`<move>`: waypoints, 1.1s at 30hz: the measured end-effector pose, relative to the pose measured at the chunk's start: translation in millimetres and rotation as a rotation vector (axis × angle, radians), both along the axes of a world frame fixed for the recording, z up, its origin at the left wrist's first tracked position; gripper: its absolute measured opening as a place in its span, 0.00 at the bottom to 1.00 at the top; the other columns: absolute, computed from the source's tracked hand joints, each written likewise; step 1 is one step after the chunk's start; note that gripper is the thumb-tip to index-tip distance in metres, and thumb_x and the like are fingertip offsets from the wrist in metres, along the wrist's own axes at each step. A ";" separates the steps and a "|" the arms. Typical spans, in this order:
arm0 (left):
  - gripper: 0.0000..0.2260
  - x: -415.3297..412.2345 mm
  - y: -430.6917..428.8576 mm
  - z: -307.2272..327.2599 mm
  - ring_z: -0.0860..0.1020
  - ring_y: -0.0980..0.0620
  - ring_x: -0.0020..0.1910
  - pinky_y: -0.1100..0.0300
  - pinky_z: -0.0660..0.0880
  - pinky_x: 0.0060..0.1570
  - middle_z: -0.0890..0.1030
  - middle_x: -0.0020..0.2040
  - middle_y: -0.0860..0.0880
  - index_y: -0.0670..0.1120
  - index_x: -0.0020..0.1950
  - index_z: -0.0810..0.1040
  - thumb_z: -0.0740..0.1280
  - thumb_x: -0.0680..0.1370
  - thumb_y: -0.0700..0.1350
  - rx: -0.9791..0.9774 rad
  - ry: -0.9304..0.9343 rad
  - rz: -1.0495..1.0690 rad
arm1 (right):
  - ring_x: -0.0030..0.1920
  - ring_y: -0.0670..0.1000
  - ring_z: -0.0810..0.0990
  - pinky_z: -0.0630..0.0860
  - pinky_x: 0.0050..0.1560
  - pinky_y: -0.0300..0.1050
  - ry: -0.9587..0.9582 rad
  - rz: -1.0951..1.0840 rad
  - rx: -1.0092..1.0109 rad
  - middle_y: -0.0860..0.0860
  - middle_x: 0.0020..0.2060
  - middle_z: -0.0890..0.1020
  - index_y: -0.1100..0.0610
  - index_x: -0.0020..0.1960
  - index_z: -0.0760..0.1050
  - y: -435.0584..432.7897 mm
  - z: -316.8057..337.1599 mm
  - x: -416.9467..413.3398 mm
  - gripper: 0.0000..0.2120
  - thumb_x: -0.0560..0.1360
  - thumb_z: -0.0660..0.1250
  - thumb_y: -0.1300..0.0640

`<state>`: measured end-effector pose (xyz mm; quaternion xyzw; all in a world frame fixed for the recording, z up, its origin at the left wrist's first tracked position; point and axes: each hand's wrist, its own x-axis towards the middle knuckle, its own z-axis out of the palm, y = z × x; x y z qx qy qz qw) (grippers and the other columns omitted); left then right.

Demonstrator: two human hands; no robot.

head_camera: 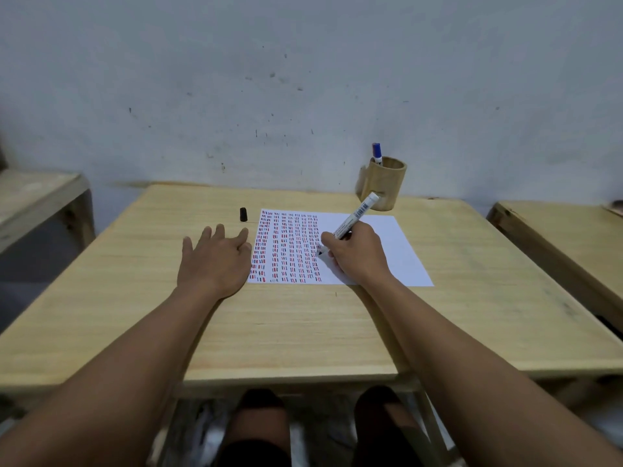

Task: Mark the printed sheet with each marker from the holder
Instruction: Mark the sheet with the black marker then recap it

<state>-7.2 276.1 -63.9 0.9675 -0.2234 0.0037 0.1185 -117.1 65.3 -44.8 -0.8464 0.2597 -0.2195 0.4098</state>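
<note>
The printed sheet — one only — lay on the far middle of the wooden table, its left half filled with columns of red and dark marks too small to read. Two markers showed: a white one grasped in the right hand, tip on the paper, and a blue one mostly hidden in the single holder. One black cap stood left of the sheet. The left hand lay flat and released, fingers spread — thumb touching the sheet's left edge
</note>
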 end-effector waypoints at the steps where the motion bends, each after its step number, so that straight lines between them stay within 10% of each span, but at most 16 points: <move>1: 0.24 -0.3 -0.3 0.0 0.50 0.44 0.81 0.40 0.45 0.77 0.55 0.82 0.45 0.58 0.80 0.57 0.46 0.83 0.56 0.000 -0.003 -0.001 | 0.32 0.51 0.79 0.70 0.31 0.44 0.002 0.000 -0.003 0.55 0.33 0.84 0.66 0.40 0.77 0.0 -0.1 -0.1 0.16 0.74 0.70 0.52; 21: 0.24 2.3 -1.3 -2.8 0.52 0.43 0.80 0.39 0.46 0.76 0.58 0.81 0.44 0.58 0.79 0.60 0.46 0.82 0.55 0.002 -0.021 0.004 | 0.28 0.48 0.74 0.68 0.29 0.43 0.020 0.024 0.008 0.52 0.28 0.79 0.60 0.34 0.72 3.1 5.3 -4.0 0.14 0.74 0.70 0.55; 27: 0.19 2.5 -6.7 9.3 0.75 0.41 0.65 0.44 0.65 0.65 0.80 0.64 0.45 0.48 0.68 0.74 0.55 0.80 0.49 -0.199 -0.099 0.125 | 0.33 0.50 0.80 0.71 0.34 0.43 -0.080 -0.028 0.120 0.51 0.33 0.83 0.59 0.39 0.77 -3.8 6.0 -0.1 0.11 0.74 0.70 0.51; 33: 0.22 31.2 -20.0 22.4 0.75 0.39 0.64 0.47 0.71 0.58 0.77 0.66 0.42 0.48 0.76 0.64 0.60 0.81 0.46 -0.420 -0.092 0.149 | 0.25 0.48 0.73 0.72 0.32 0.45 -0.199 0.018 0.390 0.50 0.30 0.79 0.60 0.49 0.79 -5.5 14.8 8.0 0.13 0.73 0.76 0.51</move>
